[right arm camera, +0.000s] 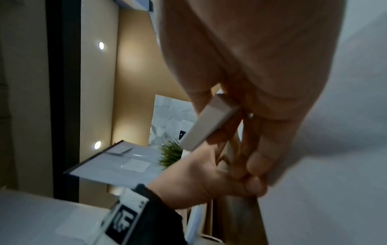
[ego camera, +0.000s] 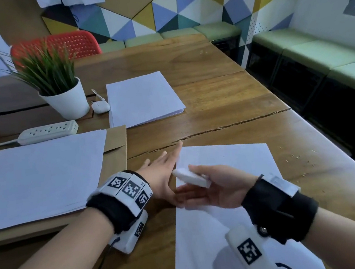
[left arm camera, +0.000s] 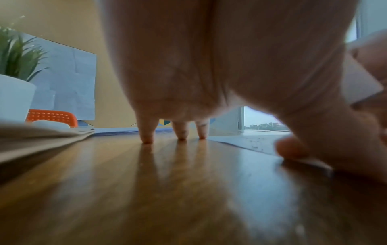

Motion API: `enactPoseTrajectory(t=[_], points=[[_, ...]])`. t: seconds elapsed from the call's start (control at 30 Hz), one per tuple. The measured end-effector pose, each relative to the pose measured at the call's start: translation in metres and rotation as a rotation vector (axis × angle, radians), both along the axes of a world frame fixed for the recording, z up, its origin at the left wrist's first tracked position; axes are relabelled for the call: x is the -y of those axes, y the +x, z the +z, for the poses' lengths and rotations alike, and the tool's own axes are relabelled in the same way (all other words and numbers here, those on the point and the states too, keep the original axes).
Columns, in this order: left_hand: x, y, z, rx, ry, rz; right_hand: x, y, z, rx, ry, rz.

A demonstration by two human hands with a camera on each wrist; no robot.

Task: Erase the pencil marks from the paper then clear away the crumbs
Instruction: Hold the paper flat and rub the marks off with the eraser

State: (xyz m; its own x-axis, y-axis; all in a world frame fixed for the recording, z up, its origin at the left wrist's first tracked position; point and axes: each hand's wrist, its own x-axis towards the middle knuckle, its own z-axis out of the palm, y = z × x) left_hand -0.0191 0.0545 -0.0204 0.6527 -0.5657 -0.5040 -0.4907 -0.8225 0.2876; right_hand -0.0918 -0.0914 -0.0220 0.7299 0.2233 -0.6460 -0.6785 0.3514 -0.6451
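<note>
Squinting at the paper [ego camera: 230,164], I honestly can't make out any pencil marks; it just looks plain white, and its near end is cut off at 6 o'clock. Right hand [ego camera: 217,187] hovers over it palm-up, thumb pinning a white eraser [ego camera: 191,177] against the fingers. Left hand [ego camera: 165,173] lies flat with fingers straight at the sheet's 9 o'clock edge. Only the left wrist view shows its fingertips [left arm camera: 147,139] touching the wooden table [ego camera: 222,90] and the thumb on the paper edge. Crumbs [ego camera: 299,158] sit off at 3 o'clock.
</note>
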Motion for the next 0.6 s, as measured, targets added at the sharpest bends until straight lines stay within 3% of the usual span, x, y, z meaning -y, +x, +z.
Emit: enactPoseTrajectory(t=[0.03,0.17,0.2,0.3,0.33,0.37,0.5,0.53,0.6], points=[[-0.001,0.000,-0.001,0.002,-0.007,-0.002,-0.005,0.002,-0.002,0.011,-0.023,-0.047],[-0.004,-0.003,0.001,0.042,0.002,0.007,-0.008,0.020,-0.011,0.193,-0.103,-0.628],[-0.004,-0.004,0.001,0.059,0.026,0.017,-0.010,0.021,-0.009,0.190,-0.049,-0.623],[-0.003,-0.004,0.001,0.102,0.156,0.041,-0.022,0.013,-0.003,0.051,0.033,-0.233],[-0.003,-0.004,0.000,0.093,0.191,0.057,-0.026,0.012,-0.005,0.016,0.010,-0.179],[-0.004,-0.004,-0.001,0.081,0.210,0.073,-0.029,0.014,-0.006,0.013,0.004,-0.224],[-0.007,-0.001,-0.005,0.037,0.264,0.066,-0.019,0.030,-0.012,0.172,-0.134,-0.733],[-0.007,0.000,-0.005,0.029,0.270,0.063,-0.018,0.032,-0.010,0.189,-0.092,-0.735],[-0.007,0.001,-0.005,0.018,0.271,0.065,-0.023,0.030,-0.005,0.182,0.054,-0.538]])
